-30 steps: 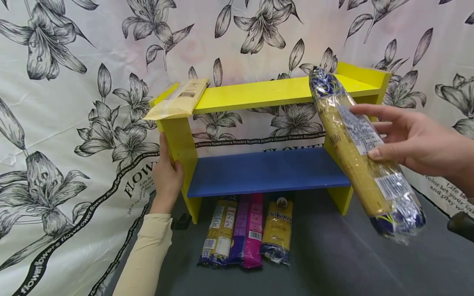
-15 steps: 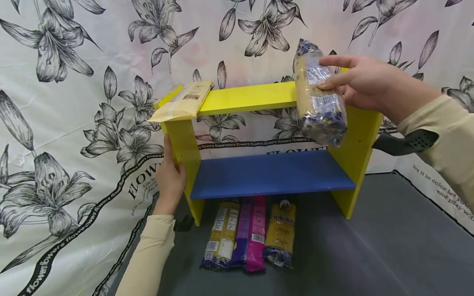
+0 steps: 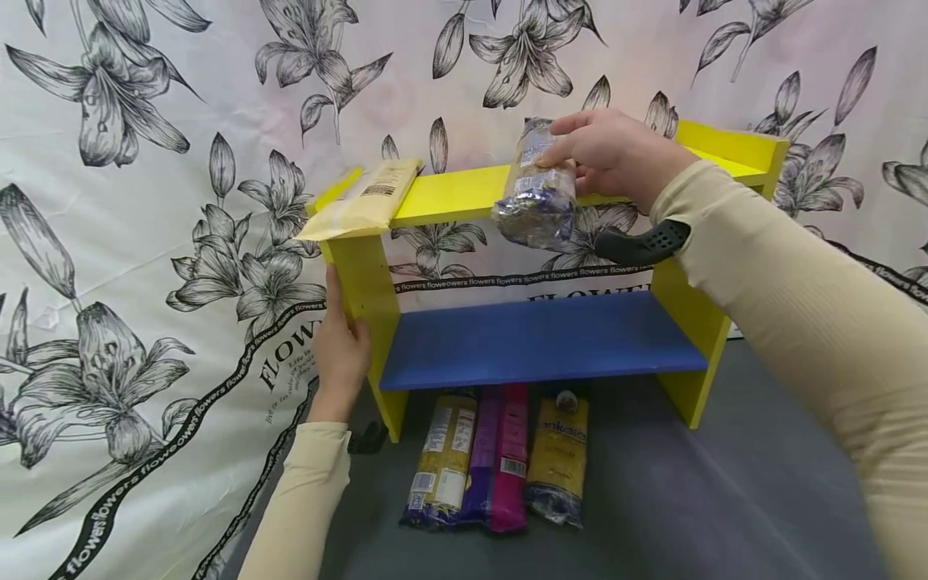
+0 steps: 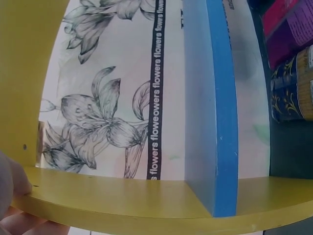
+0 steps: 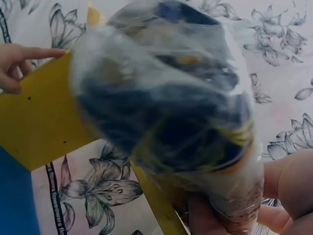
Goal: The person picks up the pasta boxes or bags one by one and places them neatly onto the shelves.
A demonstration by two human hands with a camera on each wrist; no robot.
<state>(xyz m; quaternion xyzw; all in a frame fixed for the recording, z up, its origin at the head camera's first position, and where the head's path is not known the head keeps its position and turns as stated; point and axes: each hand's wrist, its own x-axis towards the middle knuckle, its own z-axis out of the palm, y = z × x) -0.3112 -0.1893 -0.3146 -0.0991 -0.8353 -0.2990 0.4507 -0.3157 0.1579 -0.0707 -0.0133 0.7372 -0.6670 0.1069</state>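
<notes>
My right hand [image 3: 612, 153] holds a clear-wrapped packet of spaghetti [image 3: 532, 209] between thumb and fingers, over the middle of the yellow top board [image 3: 453, 193]. The packet's blue end faces me and sticks out past the board's front edge; whether its underside touches the board I cannot tell. In the right wrist view the packet's crinkled end [image 5: 176, 112] fills the middle. My left hand [image 3: 341, 354] grips the left side panel [image 3: 362, 282] of the yellow and blue shelf unit, thumb [image 4: 18, 176] on the inner side, fingers outside.
A flat pale yellow packet [image 3: 370, 197] lies at the top board's left end. Below the blue board [image 3: 544, 338], a pasta packet [image 3: 442, 459], a purple and pink packet [image 3: 500, 467] and an Ankara packet [image 3: 558, 459] lie on the dark table [image 3: 652, 499]. Flowered cloth hangs behind.
My right hand has carried the spaghetti packet leftward from the right side to over the top board, turning its end toward me. The left hand keeps its grip on the side panel.
</notes>
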